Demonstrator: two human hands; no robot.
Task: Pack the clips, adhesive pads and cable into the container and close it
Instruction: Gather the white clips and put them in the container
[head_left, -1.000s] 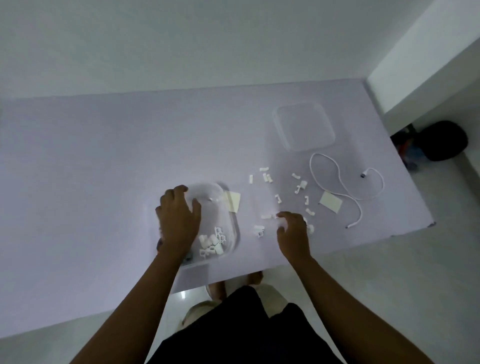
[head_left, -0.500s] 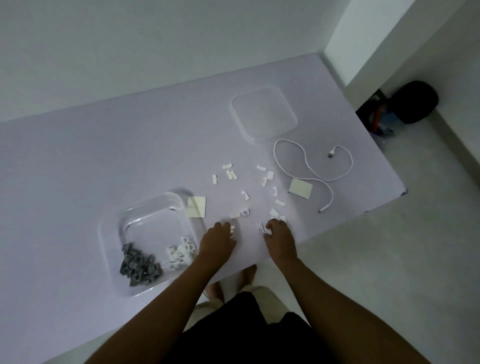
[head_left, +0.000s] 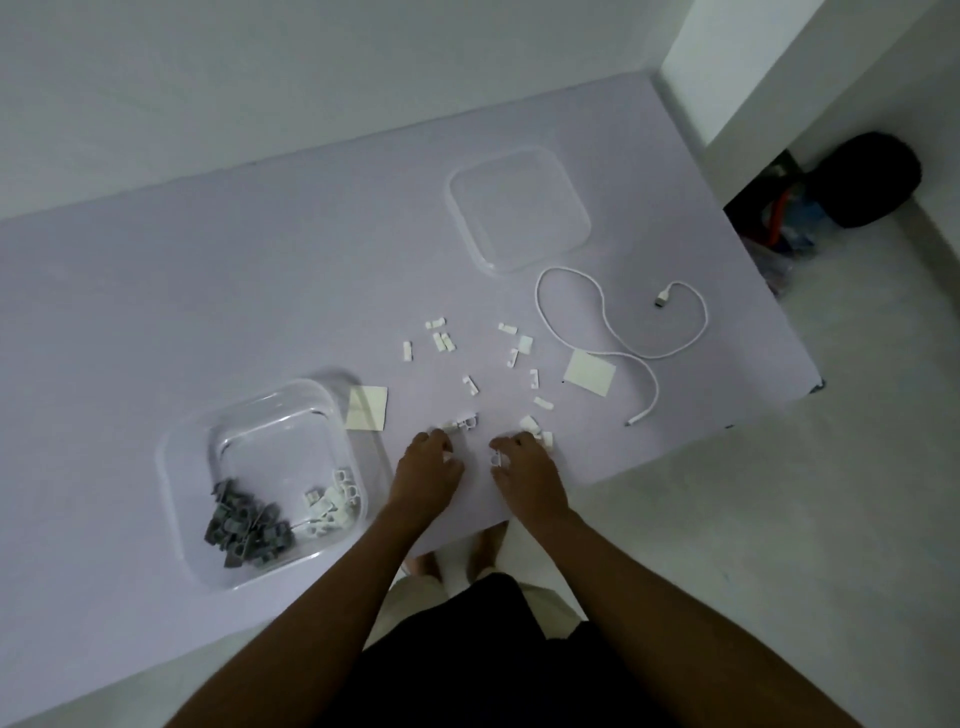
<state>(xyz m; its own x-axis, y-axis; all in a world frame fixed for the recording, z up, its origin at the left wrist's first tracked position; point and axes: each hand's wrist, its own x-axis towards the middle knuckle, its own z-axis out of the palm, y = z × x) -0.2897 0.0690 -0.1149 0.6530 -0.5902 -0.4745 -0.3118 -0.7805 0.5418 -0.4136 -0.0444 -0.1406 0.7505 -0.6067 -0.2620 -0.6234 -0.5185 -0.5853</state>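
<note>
Tabletop (head_left: 208, 291): left hand (head_left: 427, 467), right hand (head_left: 524, 470) (curled) among clips (head_left: 470, 384)

Worktop (head_left: 208, 286) layout
Container (head_left: 171, 467) left, clips (head_left: 332, 499) in it; loose clips (head_left: 470, 384) centre; lid (head_left: 519, 208) behind; cable (head_left: 662, 300), pad (head_left: 589, 373) right.

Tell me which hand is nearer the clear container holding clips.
Left. The left hand sits just right of the container, past its near right corner; the right hand lies farther right, beyond the left hand, among the loose clips.
</note>
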